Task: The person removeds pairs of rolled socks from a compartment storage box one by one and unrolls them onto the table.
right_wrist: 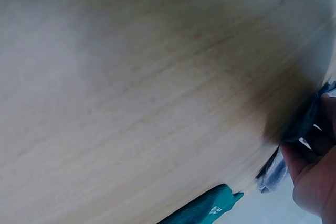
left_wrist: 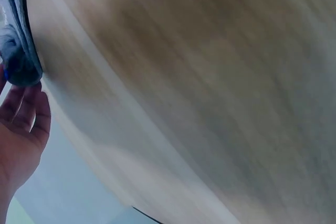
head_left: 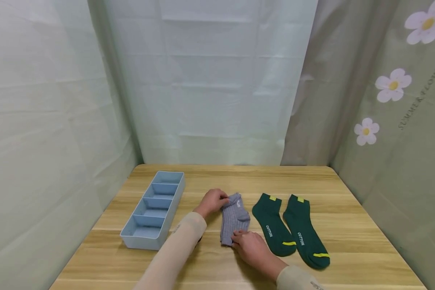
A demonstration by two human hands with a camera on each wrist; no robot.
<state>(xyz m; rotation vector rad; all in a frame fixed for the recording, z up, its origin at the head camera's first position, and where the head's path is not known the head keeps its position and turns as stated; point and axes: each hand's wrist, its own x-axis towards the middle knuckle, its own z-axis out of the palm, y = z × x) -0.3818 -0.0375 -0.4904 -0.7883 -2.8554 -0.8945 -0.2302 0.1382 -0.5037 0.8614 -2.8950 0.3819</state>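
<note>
Grey ribbed socks (head_left: 235,219), layered one over the other, lie flat near the table's middle with white lettering facing up. My left hand (head_left: 212,201) pinches their far left edge; in the left wrist view its fingers (left_wrist: 41,111) reach beneath a rounded sock end (left_wrist: 21,61). At the near end, my right hand (head_left: 253,249) pinches the lower right corner between thumb and fingers. The right wrist view shows this hand (right_wrist: 317,179) at the frame's edge, partly cut off. Two dark green socks (head_left: 273,225) (head_left: 305,233) marked COTTON lie side by side to the right.
A light blue organiser box (head_left: 173,211) with several compartments stands to the left, nothing visible inside it. The wooden table (head_left: 351,225) is enclosed by pale curtains (head_left: 210,100) at the back and sides. White flowers decorate the right curtain (head_left: 395,169).
</note>
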